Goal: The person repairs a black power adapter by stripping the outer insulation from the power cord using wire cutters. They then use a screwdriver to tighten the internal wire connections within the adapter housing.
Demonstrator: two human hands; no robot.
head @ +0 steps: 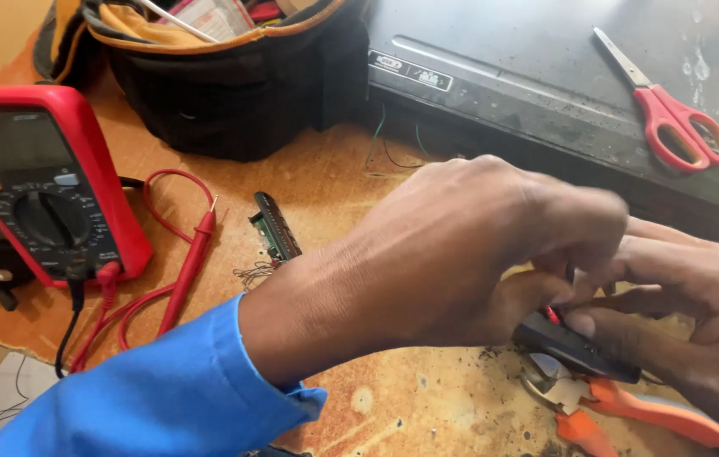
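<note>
Two hands meet at four o'clock over a small black part (575, 345) on the worktop. Left hand (452, 245) pinches it from above; right hand (681, 313) grips its far end. Orange pliers (630, 410) lie just below. Multimeter (33, 182) sits at nine o'clock, scissors (672, 114) at one o'clock.

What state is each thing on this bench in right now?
Left hand: curled, fingers pinching a small black part.
Right hand: gripping the same part from the other side.
Red multimeter: lying flat, leads plugged in, screen blank.
Red probe: lying loose.
Scissors: closed, on the black device.
Tool bag: open.
Orange pliers: lying unused.
</note>
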